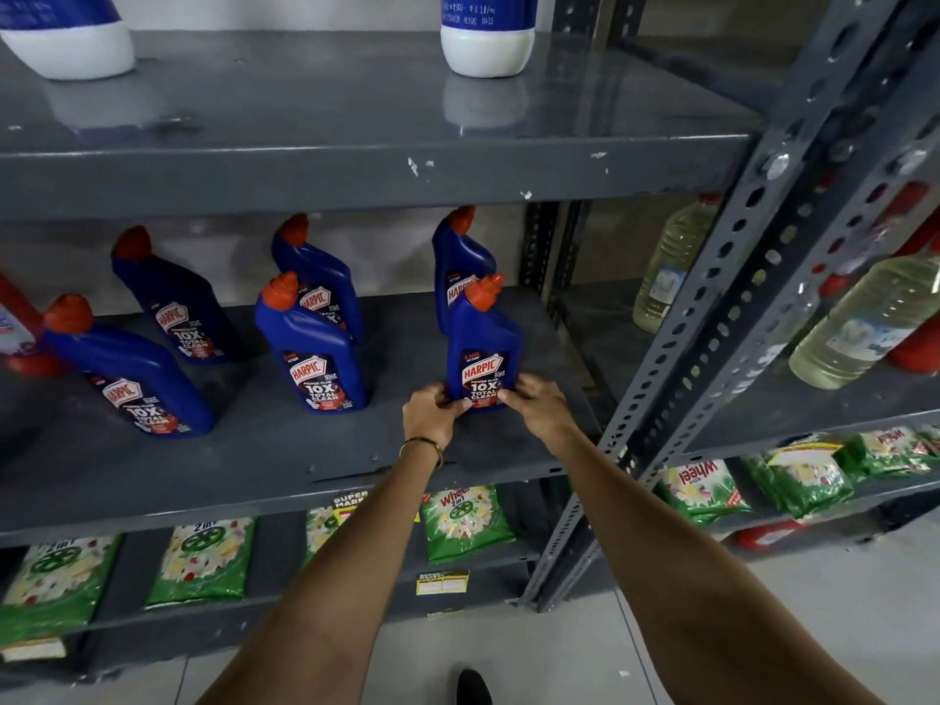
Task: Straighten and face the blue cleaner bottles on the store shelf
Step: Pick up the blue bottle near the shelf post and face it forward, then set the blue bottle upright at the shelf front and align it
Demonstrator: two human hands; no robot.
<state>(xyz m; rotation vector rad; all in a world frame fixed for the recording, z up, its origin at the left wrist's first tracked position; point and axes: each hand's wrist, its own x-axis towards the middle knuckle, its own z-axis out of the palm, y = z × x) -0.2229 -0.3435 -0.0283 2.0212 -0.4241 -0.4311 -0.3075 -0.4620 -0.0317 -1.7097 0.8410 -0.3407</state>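
Several blue cleaner bottles with red caps stand on the grey middle shelf [285,460]. The front right bottle [483,343] stands upright with its label facing me. My left hand [432,412] grips its lower left side and my right hand [539,404] grips its lower right side. Behind it stands another blue bottle [460,262]. A front middle bottle [310,348] and one behind it [318,269] stand to the left. Further left are two more, the front left bottle [132,374] and the back left bottle [173,302].
A red bottle [20,323] stands at the far left of the shelf. White and blue bottles [486,38] sit on the top shelf. Green detergent packs [465,521] fill the shelf below. A slotted upright post [712,323] separates a second rack holding pale liquid bottles [671,267].
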